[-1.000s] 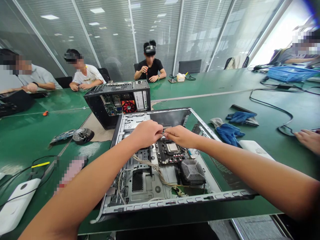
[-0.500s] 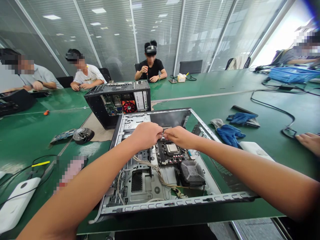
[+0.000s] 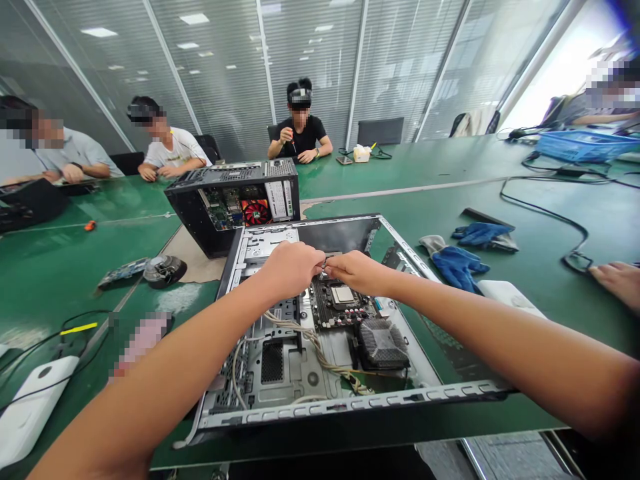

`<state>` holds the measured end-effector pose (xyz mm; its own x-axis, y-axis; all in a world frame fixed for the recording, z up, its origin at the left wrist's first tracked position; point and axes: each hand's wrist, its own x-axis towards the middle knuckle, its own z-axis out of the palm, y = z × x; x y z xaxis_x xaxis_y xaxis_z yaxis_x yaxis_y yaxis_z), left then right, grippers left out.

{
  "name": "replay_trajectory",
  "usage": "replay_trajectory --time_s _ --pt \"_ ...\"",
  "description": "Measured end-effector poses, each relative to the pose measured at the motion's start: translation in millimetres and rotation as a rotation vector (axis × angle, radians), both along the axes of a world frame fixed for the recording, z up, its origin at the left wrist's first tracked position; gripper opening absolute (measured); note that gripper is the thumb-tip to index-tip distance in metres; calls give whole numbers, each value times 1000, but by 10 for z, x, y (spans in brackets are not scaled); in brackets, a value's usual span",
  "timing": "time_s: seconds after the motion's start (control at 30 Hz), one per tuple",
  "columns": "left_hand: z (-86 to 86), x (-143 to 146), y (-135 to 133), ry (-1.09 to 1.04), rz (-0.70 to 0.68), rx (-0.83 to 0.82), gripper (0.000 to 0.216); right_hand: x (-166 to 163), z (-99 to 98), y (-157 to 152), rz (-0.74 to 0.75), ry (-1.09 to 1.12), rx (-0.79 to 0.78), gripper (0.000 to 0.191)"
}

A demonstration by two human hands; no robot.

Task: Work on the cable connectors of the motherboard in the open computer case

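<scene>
Black motherboard (image 3: pixel 345 309) lies inside the open case (image 3: pixel 310 408), near left hand (image 3: pixel 293 267) and right hand (image 3: pixel 359 272); both pinch closed, contents indeterminable. Board appears light, stiff, fragile; hold by edges.

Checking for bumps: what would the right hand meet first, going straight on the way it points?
Probably the left hand, directly ahead of the right hand; whether they touch, or something small sits between them, is hard to tell.
</scene>
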<state>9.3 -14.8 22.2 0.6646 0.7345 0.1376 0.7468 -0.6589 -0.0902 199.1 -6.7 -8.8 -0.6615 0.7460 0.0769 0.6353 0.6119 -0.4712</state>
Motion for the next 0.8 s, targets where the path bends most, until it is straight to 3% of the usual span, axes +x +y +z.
replay_trajectory --time_s 0.47,0.8 --pt "-46 -5 28 28 13 -49 19 1 -24 7 3 -18 -7 27" --pt "-48 9 13 -75 74 -76 21 -8 -18 -10 -16 28 -21 28"
